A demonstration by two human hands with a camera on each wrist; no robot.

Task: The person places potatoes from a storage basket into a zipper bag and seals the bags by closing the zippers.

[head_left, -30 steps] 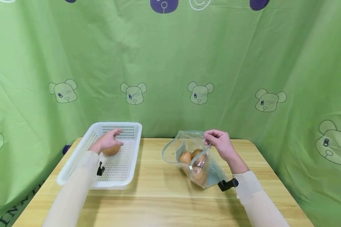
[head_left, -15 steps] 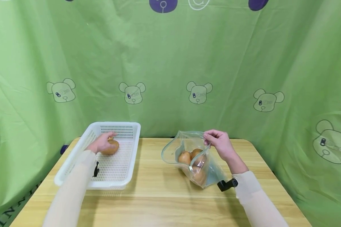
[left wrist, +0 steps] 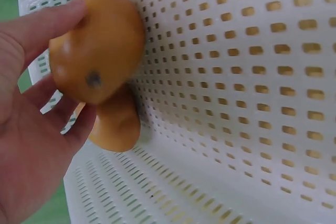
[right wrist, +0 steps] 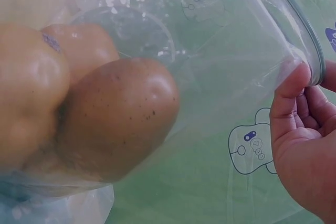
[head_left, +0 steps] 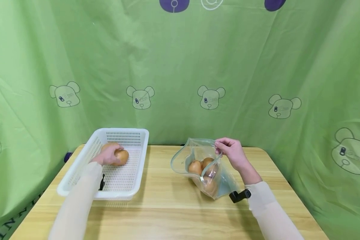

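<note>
A round orange-brown fruit with a dark spot (left wrist: 105, 35) is gripped in the left hand (head_left: 107, 156), the thumb laid along one side and the fingers curled against the other. Behind it in the head view, a second orange-brown fruit (left wrist: 118, 124) is partly covered by the hand. Both are seen inside a white perforated plastic basket (head_left: 141, 163), toward its far half. The left wrist is angled down over the basket, and the forearm, covered by a pale cream sleeve (head_left: 73, 206), is stretched across the near left corner from below.

The rim of a clear plastic bag with a pale blue-green edge (head_left: 226, 181) is pinched between the thumb and index finger of the right hand (head_left: 232, 154), the other fingers folded inward. The bag's mouth is held open and tilted toward the basket; several orange-brown fruits (head_left: 210, 185) are gathered inside. The right forearm, in a matching cream sleeve (head_left: 274, 213), is slanted in from the lower right, with a small black device (head_left: 240, 195) worn at the wrist.

Basket and bag are set well apart on a light wood-grain table (head_left: 162, 213), backed by a green curtain printed with cartoon bear heads (head_left: 174, 60).
</note>
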